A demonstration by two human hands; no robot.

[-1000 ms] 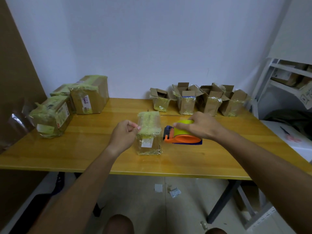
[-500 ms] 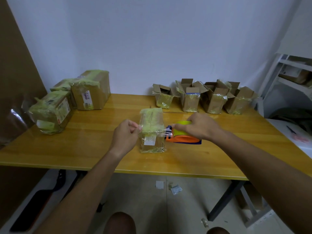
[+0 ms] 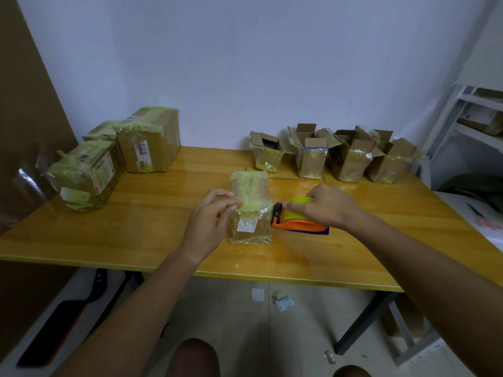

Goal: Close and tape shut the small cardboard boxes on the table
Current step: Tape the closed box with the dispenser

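Wood-grained and yellow, the table (image 3: 136, 235) fills the middle of the head view, backed by a plain pale wall (image 3: 245, 63). A brown panel (image 3: 24, 104) stands at 9 o'clock and a white shelf unit (image 3: 468, 123) at 3 o'clock. On the grey floor (image 3: 231, 317) under the table's near edge lie a few paper scraps (image 3: 283, 303).

At 10 o'clock on the table sits a cluster of taped boxes (image 3: 147, 142), wrapped in yellowish tape and bearing labels. At 1 o'clock, along the wall, a row of four open boxes (image 3: 310, 156) stands with flaps up.

Near the table's centre stands the small box (image 3: 250, 208), upright, its top and sides covered in glossy yellowish tape, with a white label on its near face.

The left hand (image 3: 209, 221) is at the box's left side, thumb and fingers curled together and pinching at the tape on the box's upper left edge. The right hand (image 3: 326, 208) is clasped over the tape dispenser (image 3: 296, 219), an orange body carrying a yellow-green roll, which rests on the table just to the right of the box. Its cutting end is against the box's right side, at about 3 o'clock from the box.
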